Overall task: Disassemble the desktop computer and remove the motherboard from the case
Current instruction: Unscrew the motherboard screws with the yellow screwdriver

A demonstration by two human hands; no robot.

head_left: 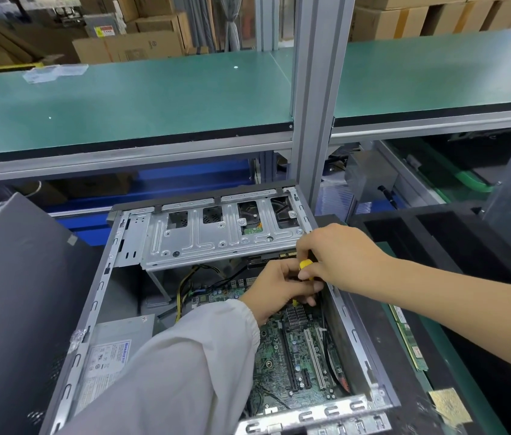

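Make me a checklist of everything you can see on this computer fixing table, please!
Surface: green bench mat, mostly covered by the case.
Job's things: open case lying on its side; motherboard still inside; drive cage at the far end; power supply at the near left.
Clutter: RAM stick on the mat right of the case; dark side panel on the left.
Hands: left hand and right hand both grip a yellow screwdriver over the board's far right corner.
Cables: yellow and black wires under the cage.
Surroundings: green shelf above, cardboard boxes behind.
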